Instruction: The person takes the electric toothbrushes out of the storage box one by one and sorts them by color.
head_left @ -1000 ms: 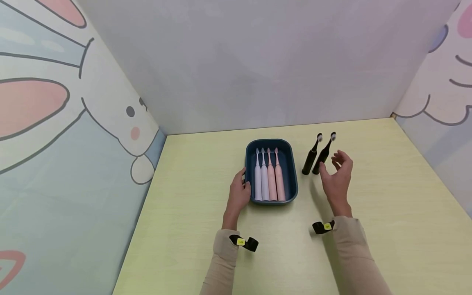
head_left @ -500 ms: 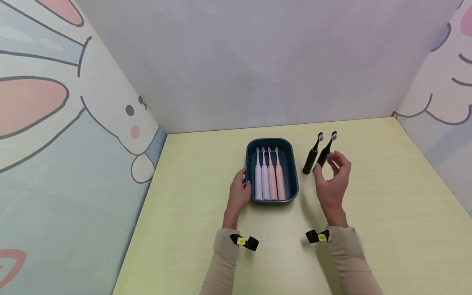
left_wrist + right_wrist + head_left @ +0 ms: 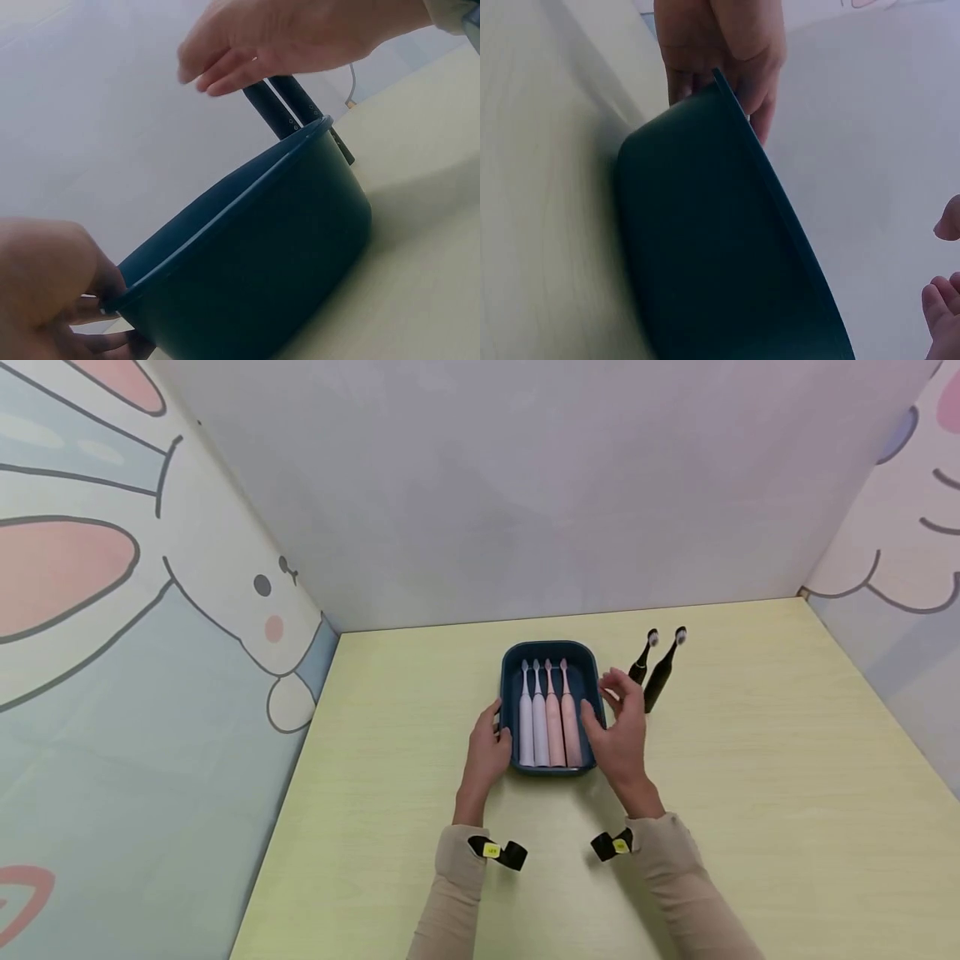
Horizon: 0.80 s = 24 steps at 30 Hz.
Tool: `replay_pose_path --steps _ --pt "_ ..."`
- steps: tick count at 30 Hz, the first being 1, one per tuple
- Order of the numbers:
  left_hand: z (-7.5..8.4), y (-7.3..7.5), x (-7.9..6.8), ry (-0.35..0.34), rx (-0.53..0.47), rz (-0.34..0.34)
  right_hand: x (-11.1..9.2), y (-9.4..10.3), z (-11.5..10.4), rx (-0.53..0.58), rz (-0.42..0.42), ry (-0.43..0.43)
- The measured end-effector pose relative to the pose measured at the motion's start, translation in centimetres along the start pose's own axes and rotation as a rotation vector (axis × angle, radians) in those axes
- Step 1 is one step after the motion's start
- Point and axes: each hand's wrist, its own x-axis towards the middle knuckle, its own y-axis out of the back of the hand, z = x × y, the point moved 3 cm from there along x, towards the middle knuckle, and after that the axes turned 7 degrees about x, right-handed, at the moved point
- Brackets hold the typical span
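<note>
A dark blue rectangular bin (image 3: pixel 551 647) stands on the table, holding electric toothbrushes side by side. Two are pale lavender (image 3: pixel 540 731) and two are pink (image 3: pixel 571 735), all with heads pointing to the far end. My left hand (image 3: pixel 487 756) grips the bin's left rim; the left wrist view shows its fingers (image 3: pixel 105 341) below that rim. Over the bin's right rim hovers my right hand (image 3: pixel 622 735), thumb and fingers apart with nothing between them. Just beyond it are two black electric toothbrushes (image 3: pixel 660 681), the nearer one's handle partly hidden by the hand.
The pale wooden table (image 3: pixel 390 777) meets a plain grey back wall (image 3: pixel 525 502). Side walls with cartoon animal drawings (image 3: pixel 225 585) bound it left and right. Each wrist wears a black strap with a small camera (image 3: pixel 513 855).
My right hand has moved left, from beside the black toothbrushes to above the bin's right rim, its fingers staying apart. The left hand and the bin have kept their place.
</note>
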Motion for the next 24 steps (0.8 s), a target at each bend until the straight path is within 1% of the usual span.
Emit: replay_pose_path --steps 3,6,10,14,16,20,24 --pt "0.0 0.0 0.1 0.001 0.000 -0.002 -0.1 -1.1 0.2 -0.003 -0.040 -0.045" --pt "0.0 -0.1 0.2 0.000 0.004 -0.001 -0.5 -2.1 2.3 0.002 -0.078 -0.117" --pt "0.0 0.0 0.1 -0.002 0.002 -0.001 -1.0 -3.3 5.0 -0.033 -0.126 -0.225" --pt "0.1 0.0 0.1 -0.007 -0.008 -0.007 -1.1 -4.3 5.5 -0.071 -0.195 -0.339" --pt "0.1 0.0 0.1 -0.007 -0.009 -0.011 -1.1 -4.7 5.8 -0.105 -0.242 -0.405" --pt "0.0 -0.1 0.1 -0.003 -0.007 -0.009 -1.2 -5.7 6.3 -0.225 -0.370 -0.539" --pt "0.0 -0.1 0.1 -0.010 -0.002 -0.006 -1.1 -6.6 6.7 -0.314 -0.488 -0.602"
